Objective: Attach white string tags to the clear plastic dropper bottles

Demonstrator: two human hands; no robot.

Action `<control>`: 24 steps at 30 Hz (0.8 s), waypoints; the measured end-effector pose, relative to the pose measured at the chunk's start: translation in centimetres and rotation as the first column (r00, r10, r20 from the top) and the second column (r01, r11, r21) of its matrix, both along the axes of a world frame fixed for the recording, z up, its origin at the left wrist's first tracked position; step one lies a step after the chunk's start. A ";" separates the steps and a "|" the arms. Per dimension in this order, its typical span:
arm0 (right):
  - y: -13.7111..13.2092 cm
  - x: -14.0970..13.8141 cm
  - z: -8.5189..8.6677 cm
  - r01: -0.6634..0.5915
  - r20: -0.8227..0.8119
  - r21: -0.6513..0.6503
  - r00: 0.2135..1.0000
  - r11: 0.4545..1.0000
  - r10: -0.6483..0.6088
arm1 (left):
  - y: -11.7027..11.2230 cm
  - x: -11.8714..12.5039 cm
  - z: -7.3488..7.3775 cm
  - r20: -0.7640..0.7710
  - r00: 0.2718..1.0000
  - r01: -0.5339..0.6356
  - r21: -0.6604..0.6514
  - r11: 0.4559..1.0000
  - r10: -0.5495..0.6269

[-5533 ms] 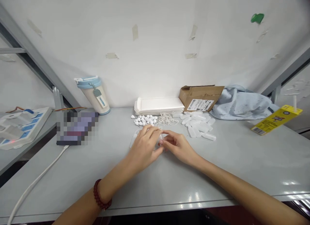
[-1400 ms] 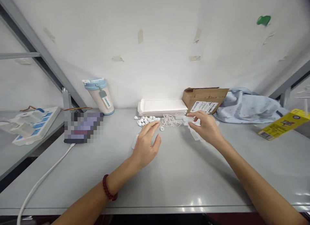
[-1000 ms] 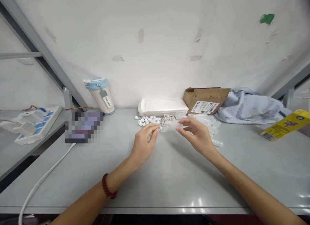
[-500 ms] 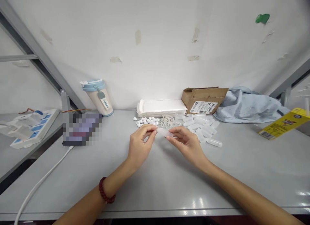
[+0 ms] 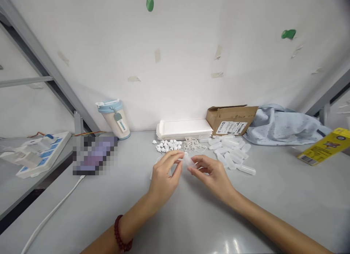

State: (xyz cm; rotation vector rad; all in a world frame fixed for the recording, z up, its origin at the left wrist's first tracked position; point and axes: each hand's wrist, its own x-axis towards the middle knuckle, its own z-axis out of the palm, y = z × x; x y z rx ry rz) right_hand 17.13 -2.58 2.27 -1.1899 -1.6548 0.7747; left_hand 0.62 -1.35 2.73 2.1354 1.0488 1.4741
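Observation:
My right hand (image 5: 209, 171) pinches a small translucent plastic tube (image 5: 189, 160) between thumb and fingers, above the table. The tube tilts, its narrower end up toward my left hand (image 5: 167, 172). The left thumb and index finger close in at that upper end; what lies right between their tips is too small to make out. Behind my left hand, a clear curved outline (image 5: 152, 172) shows on the table, mostly covered. Beyond the hands lie small white caps (image 5: 166, 145), a tangle of pale strings or rubber rings (image 5: 193, 144) and a heap of similar translucent tubes (image 5: 232, 153).
A stack of white trays (image 5: 186, 127) and an opened cardboard box (image 5: 232, 119) stand against the wall. Rightward are a light blue cloth (image 5: 284, 126) and a yellow box (image 5: 325, 146). On the left are a tumbler (image 5: 115, 119), a blurred phone (image 5: 95, 155) with its cable, and a power strip (image 5: 45, 152).
The view has tilted upward. The tube, nearly level before, now points its end up more steeply, and my left hand has turned over it, with its fingers straighter.

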 end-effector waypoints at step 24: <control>-0.3 -0.2 -0.1 -0.052 0.039 0.044 0.998 0.998 0.050 | -0.2 -0.5 -0.4 -0.397 0.916 0.090 0.344 0.935 0.058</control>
